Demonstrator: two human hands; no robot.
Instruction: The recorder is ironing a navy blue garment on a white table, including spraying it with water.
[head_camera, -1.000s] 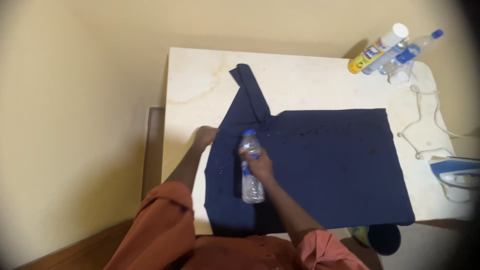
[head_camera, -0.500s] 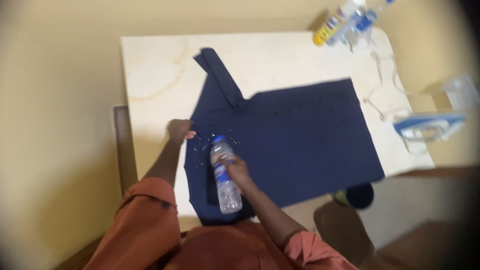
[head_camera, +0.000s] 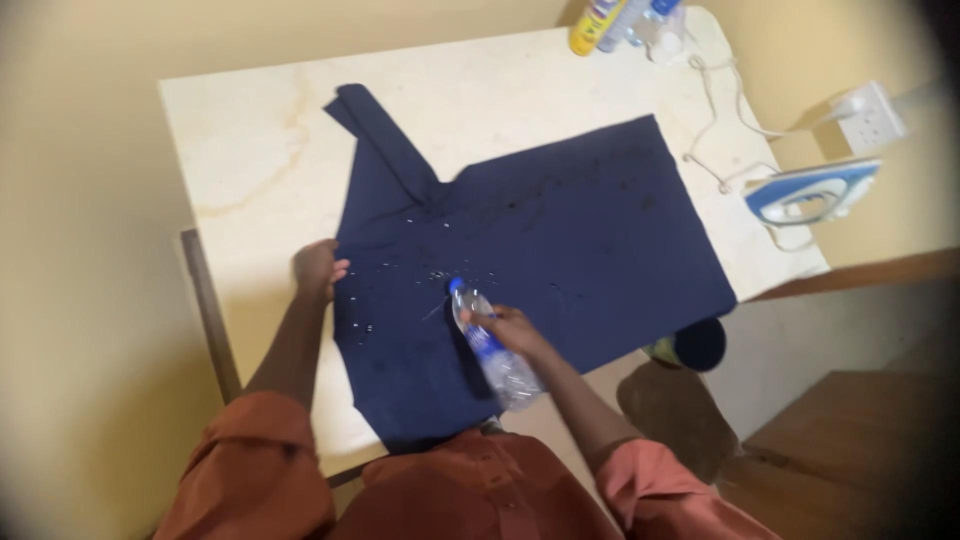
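While the right hand (head_camera: 508, 328) wraps its fingers round the middle of a clear plastic water bottle (head_camera: 488, 345), blue cap tipped forward over the cloth, small bright drops lie scattered on the dark blue garment (head_camera: 560, 240) just ahead of the cap. That garment lies spread flat across the middle of the table (head_camera: 250, 140), one sleeve angled toward the far left corner and its near hem hanging over the near edge. The left hand (head_camera: 318, 268) rests curled at the garment's left edge, pinning it down; whether it pinches the fabric I cannot tell.

To wet the cloth well, I judge the bottle is best kept low and shaken in short flicks, with the pinning hand keeping the fabric taut so drops spread evenly and do not pool.

An iron (head_camera: 808, 190), blue and white, sits at the right edge, its cord (head_camera: 712, 120) trailing toward the far right corner, where a yellow spray can (head_camera: 592, 14) and another bottle (head_camera: 648, 12) stand. A white socket (head_camera: 868, 112) is on the yellow wall behind. The tabletop is pale and stained, and the floor below is wood.
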